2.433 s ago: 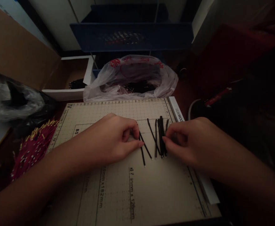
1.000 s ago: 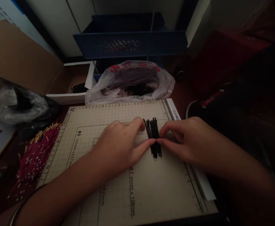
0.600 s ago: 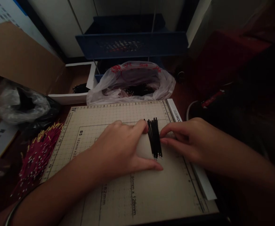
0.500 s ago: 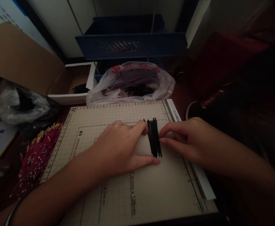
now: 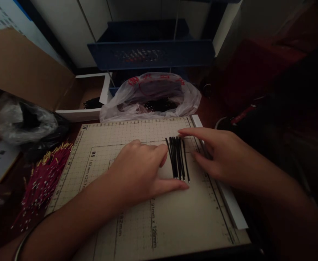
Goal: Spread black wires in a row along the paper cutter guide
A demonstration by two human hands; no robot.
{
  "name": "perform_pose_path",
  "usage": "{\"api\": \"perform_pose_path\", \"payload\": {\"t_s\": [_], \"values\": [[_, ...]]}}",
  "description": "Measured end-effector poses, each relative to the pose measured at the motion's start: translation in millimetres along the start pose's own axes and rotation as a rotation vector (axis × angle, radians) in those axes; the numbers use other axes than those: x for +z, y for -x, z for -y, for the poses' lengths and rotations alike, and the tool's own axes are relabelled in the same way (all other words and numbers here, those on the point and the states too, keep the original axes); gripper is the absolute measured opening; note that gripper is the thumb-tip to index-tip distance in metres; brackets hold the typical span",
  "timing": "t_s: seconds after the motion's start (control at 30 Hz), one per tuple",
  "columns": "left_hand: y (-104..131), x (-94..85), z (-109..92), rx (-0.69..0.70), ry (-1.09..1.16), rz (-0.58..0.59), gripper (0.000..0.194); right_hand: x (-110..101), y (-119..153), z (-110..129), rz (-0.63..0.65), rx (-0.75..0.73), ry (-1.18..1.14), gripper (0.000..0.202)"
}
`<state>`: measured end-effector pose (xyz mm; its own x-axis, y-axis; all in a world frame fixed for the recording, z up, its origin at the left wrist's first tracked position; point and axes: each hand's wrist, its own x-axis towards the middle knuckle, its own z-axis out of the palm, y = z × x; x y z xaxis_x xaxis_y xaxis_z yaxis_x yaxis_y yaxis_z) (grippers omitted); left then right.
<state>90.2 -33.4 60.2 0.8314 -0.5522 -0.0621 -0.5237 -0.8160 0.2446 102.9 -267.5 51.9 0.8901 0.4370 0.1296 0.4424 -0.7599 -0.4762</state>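
Several short black wires (image 5: 177, 157) with bare metal tips lie side by side on a beige paper cutter board (image 5: 175, 217) printed with a grid. One wire at their right lies slightly apart. My left hand (image 5: 141, 170) rests just left of them, its thumb stretched along their lower ends, the other fingers bent, nothing held. To their right is my right hand (image 5: 216, 150), thumb and index finger apart. Its index fingertip is at the wires' upper ends, and nothing shows between its fingers.
Left of the board lies a pile of dark red wires (image 5: 46, 181). Behind it stand a clear plastic bag (image 5: 150, 116) of black wires and an open cardboard box (image 5: 78, 114). A blue rack (image 5: 150, 56) rises at the back. A white strip (image 5: 233, 206) edges the board's right side.
My right thumb and index finger have parted, and the index finger has moved up to the wires' upper ends. The bundle has spread out. My left hand stays nearly still.
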Motion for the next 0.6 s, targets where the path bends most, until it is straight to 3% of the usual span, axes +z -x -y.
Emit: {"api": "perform_pose_path", "payload": {"t_s": [0.2,0.4,0.6], "values": [[-1.8,3.4,-3.2,-0.004,-0.050,-0.042,0.069,0.1,-1.5,1.5,0.005,-0.093,-0.005,0.039],[-0.6,5.5,-1.0,0.040,-0.020,-0.062,0.064,1.8,-2.2,4.0,0.007,-0.061,-0.007,0.032],[-0.8,2.6,-6.0,0.003,-0.069,-0.026,0.072,3.3,-3.5,4.4,0.021,-0.045,-0.044,0.035]]}}
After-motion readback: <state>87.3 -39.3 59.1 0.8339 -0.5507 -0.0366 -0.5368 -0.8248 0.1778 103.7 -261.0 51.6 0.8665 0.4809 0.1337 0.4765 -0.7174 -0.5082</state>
